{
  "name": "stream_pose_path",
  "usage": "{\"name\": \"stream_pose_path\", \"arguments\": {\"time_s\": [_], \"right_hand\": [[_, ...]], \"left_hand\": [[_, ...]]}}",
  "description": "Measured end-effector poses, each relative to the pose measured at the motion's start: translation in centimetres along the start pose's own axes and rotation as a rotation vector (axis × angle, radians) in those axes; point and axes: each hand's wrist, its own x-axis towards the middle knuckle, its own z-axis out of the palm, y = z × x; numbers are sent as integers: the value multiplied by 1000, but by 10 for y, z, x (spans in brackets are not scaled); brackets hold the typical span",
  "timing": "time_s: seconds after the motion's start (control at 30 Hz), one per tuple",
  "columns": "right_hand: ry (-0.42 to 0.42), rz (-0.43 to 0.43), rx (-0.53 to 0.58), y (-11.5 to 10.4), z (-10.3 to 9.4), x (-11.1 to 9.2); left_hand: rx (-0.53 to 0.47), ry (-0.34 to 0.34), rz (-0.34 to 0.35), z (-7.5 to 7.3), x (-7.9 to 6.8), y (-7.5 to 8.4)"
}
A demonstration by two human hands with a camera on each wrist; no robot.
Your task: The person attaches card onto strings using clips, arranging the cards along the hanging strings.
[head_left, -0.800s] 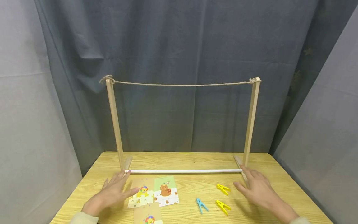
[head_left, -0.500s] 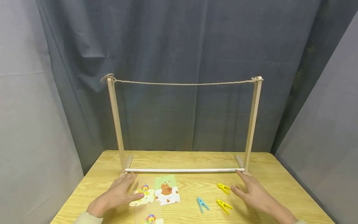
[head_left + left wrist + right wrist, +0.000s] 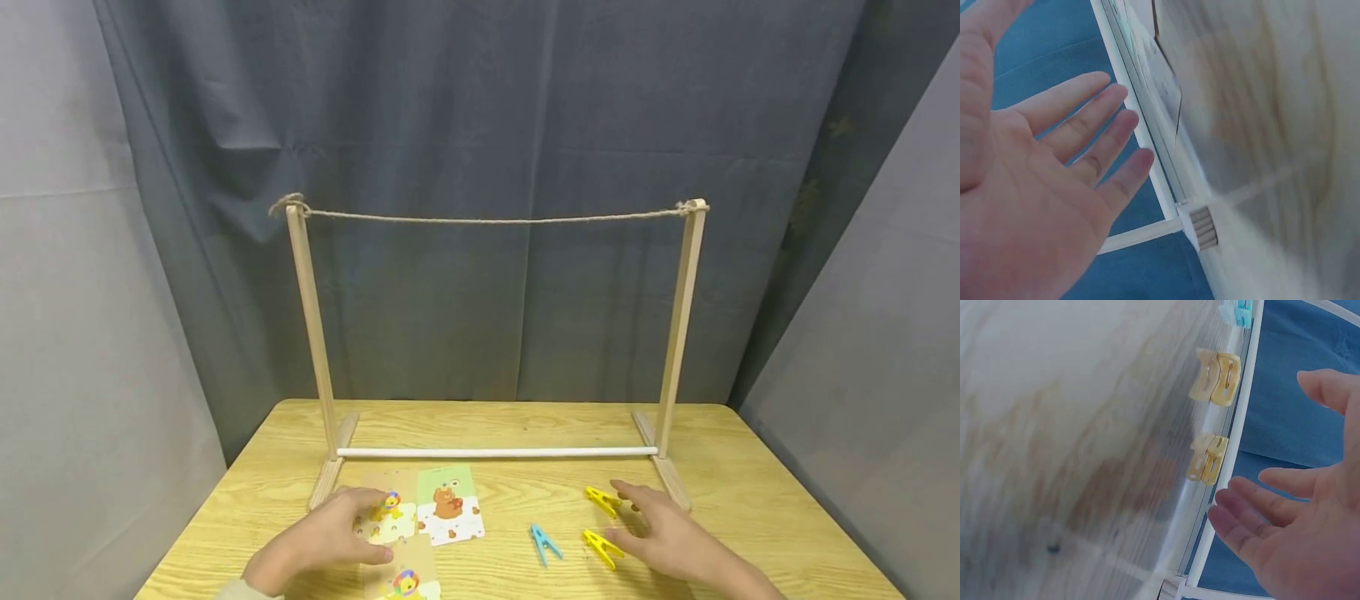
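My left hand [image 3: 326, 537] hovers over the left side of three picture cards, its fingers apart and holding nothing. It partly covers a lion card [image 3: 388, 525]; beside that lies a bear card [image 3: 450, 505], and below is another lion card [image 3: 397, 560], cut off by the frame edge. My right hand [image 3: 663, 533] is at the right of two yellow clothespins, the upper one [image 3: 602, 502] near its fingertips and the lower one [image 3: 602, 548] near its thumb. Whether it touches them I cannot tell. Left of these lies a blue clothespin [image 3: 545, 543].
Behind the cards and clothespins stands a wooden frame with a left post [image 3: 311, 325], a right post [image 3: 681, 325] and a white bottom bar [image 3: 495, 452]. A twine line [image 3: 495, 221] is tied between the post tops. Grey curtains [image 3: 420, 317] surround the wooden table [image 3: 495, 425].
Both hands have drawn back toward me from the frame's base. The right hand has also shifted left to the yellow clothespins. Cards and clothespins lie as before.
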Motion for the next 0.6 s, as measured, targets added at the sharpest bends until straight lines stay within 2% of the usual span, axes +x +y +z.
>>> {"name": "stream_pose_path", "arguments": {"time_s": [0.17, 0.33, 0.47, 0.6], "right_hand": [[-38, -56, 43, 1, 2, 0], [-74, -66, 63, 2, 1, 2], [-71, -40, 71, 3, 2, 2], [-70, -1, 81, 4, 5, 2]], "left_hand": [[-10, -20, -56, 4, -2, 0], [-44, -40, -60, 6, -4, -1], [-81, -64, -77, 7, -5, -1], [-57, -70, -76, 8, -5, 1]]}}
